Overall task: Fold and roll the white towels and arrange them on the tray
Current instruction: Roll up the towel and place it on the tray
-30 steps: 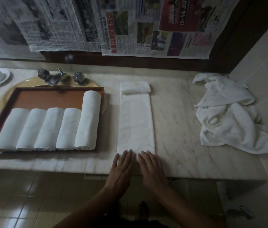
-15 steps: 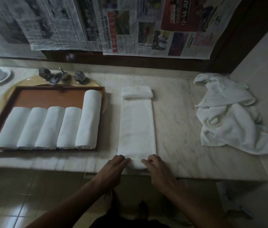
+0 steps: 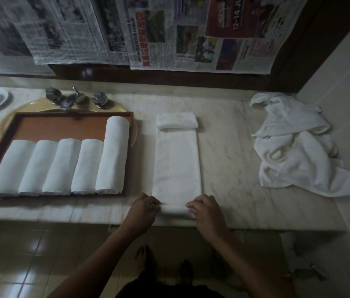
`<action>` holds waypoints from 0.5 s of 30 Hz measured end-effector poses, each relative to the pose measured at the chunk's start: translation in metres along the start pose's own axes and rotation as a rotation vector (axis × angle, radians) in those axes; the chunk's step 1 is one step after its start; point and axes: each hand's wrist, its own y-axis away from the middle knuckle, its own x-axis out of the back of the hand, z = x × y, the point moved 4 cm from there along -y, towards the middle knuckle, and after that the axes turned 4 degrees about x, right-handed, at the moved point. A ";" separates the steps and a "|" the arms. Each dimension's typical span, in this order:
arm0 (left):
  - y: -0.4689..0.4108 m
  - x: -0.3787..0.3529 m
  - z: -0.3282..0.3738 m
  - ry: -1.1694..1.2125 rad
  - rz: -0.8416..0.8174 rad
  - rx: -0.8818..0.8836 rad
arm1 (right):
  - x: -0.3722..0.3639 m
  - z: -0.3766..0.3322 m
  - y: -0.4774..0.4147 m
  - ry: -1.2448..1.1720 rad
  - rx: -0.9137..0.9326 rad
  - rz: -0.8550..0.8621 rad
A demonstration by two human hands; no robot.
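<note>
With fingers curled, each hand grips the towel's rolled end

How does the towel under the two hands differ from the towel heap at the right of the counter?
The folded towel lies flat as a long, neat strip; the towel heap is crumpled and unfolded. The left hand and right hand grip the folded towel's near end, curled into a small roll; nothing touches the towel heap. Both are white and lie on the marble counter.
</note>
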 end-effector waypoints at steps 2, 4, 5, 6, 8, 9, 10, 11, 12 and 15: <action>-0.003 0.001 0.003 0.016 -0.001 0.061 | -0.001 -0.013 0.003 0.041 0.000 0.020; -0.004 0.000 0.004 0.058 0.030 0.122 | 0.000 -0.025 0.010 0.102 -0.012 0.056; -0.004 0.000 0.004 0.085 0.056 0.149 | -0.001 -0.029 0.013 0.131 -0.004 0.079; -0.003 -0.001 0.004 0.109 0.083 0.168 | -0.004 -0.033 0.017 0.157 0.012 0.094; 0.000 -0.002 0.003 0.146 0.151 0.180 | -0.014 -0.034 0.024 0.203 0.054 0.089; 0.003 -0.002 0.004 0.148 0.197 0.164 | -0.020 -0.033 0.026 0.227 0.062 0.070; 0.007 -0.002 0.004 0.106 0.258 0.115 | -0.025 -0.031 0.028 0.241 0.058 0.038; 0.012 -0.005 0.005 0.010 0.318 0.031 | -0.029 -0.029 0.029 0.246 0.047 0.009; 0.018 -0.010 0.008 -0.115 0.353 -0.071 | -0.031 -0.027 0.030 0.243 0.040 -0.016; 0.031 -0.036 0.019 -0.402 0.305 -0.359 | -0.032 -0.024 0.027 0.220 0.055 -0.054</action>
